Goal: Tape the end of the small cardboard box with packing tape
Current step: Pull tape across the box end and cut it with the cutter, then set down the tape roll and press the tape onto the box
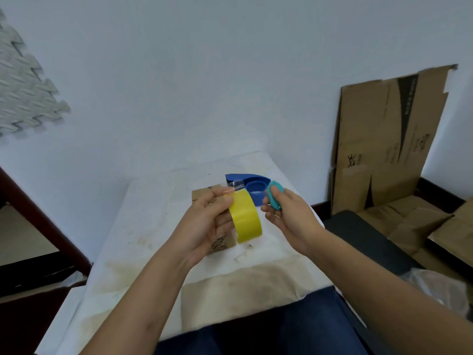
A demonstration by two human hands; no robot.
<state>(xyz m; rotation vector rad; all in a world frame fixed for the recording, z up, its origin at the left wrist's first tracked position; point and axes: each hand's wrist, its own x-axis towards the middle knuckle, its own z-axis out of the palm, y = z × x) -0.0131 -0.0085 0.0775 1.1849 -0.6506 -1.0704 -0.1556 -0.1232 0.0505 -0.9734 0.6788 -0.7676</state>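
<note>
My left hand (204, 224) holds a yellow roll of packing tape (247, 217) above the table, with a short clear free end (236, 185) pinched up at the thumb. My right hand (289, 216) grips a small teal oval cutter (274, 194) just right of the roll. The small cardboard box (220, 240) lies on the table behind and below my left hand, mostly hidden by it.
A blue tape dispenser (252, 185) sits on the white stained table cover (158, 213) beyond the box. Flattened cardboard boxes (384, 139) lean on the wall at right above a dark bench (368, 237). A dark wooden frame (43, 226) stands left.
</note>
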